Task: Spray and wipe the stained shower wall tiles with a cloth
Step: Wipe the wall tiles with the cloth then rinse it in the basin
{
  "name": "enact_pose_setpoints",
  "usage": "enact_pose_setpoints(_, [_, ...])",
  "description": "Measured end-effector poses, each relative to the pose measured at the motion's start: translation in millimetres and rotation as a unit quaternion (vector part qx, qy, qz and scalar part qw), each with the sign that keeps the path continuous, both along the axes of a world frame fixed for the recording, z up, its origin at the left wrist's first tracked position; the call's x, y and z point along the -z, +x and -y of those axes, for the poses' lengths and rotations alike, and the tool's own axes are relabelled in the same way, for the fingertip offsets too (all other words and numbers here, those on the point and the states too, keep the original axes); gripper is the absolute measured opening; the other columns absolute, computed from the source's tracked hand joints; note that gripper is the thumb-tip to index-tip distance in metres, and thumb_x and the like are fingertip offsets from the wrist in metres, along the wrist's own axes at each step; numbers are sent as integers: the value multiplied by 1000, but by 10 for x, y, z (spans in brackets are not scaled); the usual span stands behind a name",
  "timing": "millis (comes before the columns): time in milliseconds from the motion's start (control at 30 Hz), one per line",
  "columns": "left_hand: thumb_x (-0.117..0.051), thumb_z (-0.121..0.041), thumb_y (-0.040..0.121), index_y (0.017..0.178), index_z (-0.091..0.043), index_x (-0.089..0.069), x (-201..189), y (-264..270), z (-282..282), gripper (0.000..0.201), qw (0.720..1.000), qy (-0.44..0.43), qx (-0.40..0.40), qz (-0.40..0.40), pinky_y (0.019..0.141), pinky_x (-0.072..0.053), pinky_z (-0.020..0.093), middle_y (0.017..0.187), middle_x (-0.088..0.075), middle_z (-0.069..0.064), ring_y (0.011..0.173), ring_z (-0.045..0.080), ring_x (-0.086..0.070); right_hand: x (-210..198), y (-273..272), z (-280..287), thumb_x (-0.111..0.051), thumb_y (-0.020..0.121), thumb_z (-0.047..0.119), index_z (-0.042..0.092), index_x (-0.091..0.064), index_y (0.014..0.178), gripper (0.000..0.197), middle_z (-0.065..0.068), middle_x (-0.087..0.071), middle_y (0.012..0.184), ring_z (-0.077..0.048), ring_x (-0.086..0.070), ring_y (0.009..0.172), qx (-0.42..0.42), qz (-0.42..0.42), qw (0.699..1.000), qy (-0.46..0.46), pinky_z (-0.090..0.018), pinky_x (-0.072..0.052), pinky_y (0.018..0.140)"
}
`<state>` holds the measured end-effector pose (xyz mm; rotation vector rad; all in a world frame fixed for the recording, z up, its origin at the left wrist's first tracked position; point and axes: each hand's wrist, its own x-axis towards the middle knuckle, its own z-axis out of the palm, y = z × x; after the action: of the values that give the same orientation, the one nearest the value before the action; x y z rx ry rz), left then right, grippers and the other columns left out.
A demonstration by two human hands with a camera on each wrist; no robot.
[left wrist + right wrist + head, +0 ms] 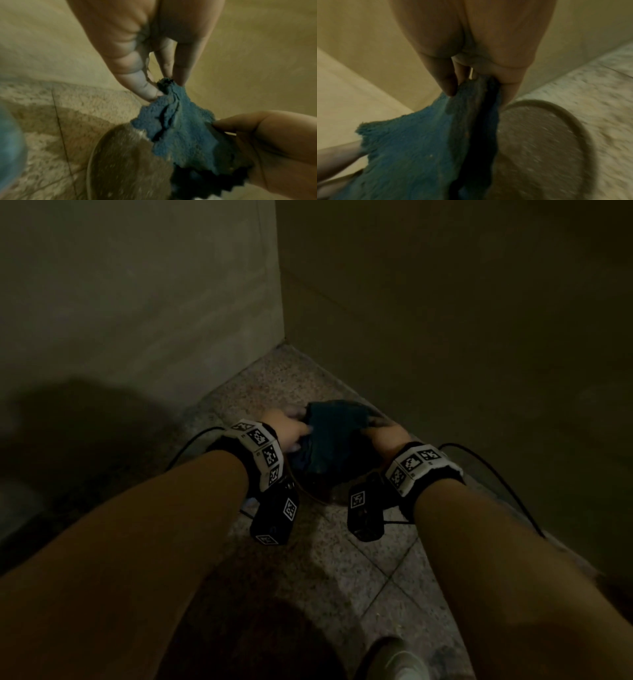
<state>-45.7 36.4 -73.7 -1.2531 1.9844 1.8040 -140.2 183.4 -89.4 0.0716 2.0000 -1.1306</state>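
Cloth of blue fuzzy terry [334,440], ragged at the edges, hangs stretched between both hands above a round clear bowl [123,162] standing on the speckled stone floor [329,559]. Left hand [291,429] pinches one corner between thumb and fingertips; right hand [385,436] pinches the opposite edge the same way. Beyond rise the beige shower wall tiles [144,302], meeting at a corner. Judged risk: such light pinches could slip, dropping the cloth into the bowl or tipping it.
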Motion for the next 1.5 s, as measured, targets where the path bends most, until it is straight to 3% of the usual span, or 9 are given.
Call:
enact_pose_setpoints(167, [-54,-8,94,139,-14,-43,373,-135,-92,47,999,34,2,33,92,-44,29,142,-44,10,127,27,-46,263,-142,-126,-48,96,9,11,-52,129,33,-9,-57,116,-30,-56,107,-20,15,999,38,-35,-45,92])
enact_pose_setpoints(333, [-53,-6,94,140,-11,-41,679,-243,-182,48,997,59,-8,39,100,-44,34,146,-39,12,131,28,-43,559,-275,-188,-50,94,11,13,-51,131,37,-9,-55,128,-30,-55,115,-32,7,998,62,-34,-45,94])
enact_pose_setpoints(500, [-54,-8,94,141,-12,-41,961,-355,-253,49,997,56,-7,56,99,-44,33,148,-38,10,131,29,-42,884,-353,-238,-54,89,11,18,-57,123,34,-13,-59,125,-35,-58,109,6,54,998,28,-47,-46,100])
enact_pose_setpoints(700, [-53,-8,94,142,-12,-39,1217,-477,-312,51,994,72,7,79,98,-45,34,148,-36,9,132,29,-42,1085,-414,-292,-53,91,12,17,-54,129,38,-9,-57,128,-30,-56,114,23,53,997,45,-39,-45,102])
enact_pose_setpoints(900, [-52,-7,94,145,-14,-34,1431,-582,-303,55,992,61,42,104,94,-46,30,148,-36,9,130,28,-44,1260,-447,-277,-48,95,8,14,-52,130,36,-5,-58,123,-29,-55,114,47,65,996,44,-31,-45,92])
enact_pose_setpoints(1000, [-51,-8,94,145,-14,-34,1502,-591,-322,54,991,49,62,109,97,-47,32,147,-37,9,128,29,-45,1327,-439,-276,-48,95,14,11,-48,135,39,-9,-53,132,-29,-50,122,14,36,995,94,-27,-39,93])
enact_pose_setpoints(1233, [-51,-7,94,145,-10,-34,1550,-550,-325,53,988,24,110,105,106,-43,41,149,-35,8,131,30,-42,1428,-386,-270,-47,95,18,10,-44,138,44,-15,-46,140,-34,-45,126,-12,-19,990,142,-41,-36,108])
enact_pose_setpoints(1333, [-53,-12,94,146,-10,-30,1504,-497,-326,57,984,11,140,110,109,-40,39,152,-33,7,134,28,-39,1407,-357,-265,-48,94,20,8,-40,139,47,-17,-45,140,-36,-46,125,1,-16,988,154,-43,-38,106])
enact_pose_setpoints(1500, [-51,-13,94,147,-10,-28,1413,-409,-275,57,979,-23,174,100,111,-36,33,151,-34,9,134,27,-40,1296,-353,-219,-46,94,24,10,-42,138,46,-16,-47,139,-34,-48,122,-9,-43,986,161,-32,-38,93])
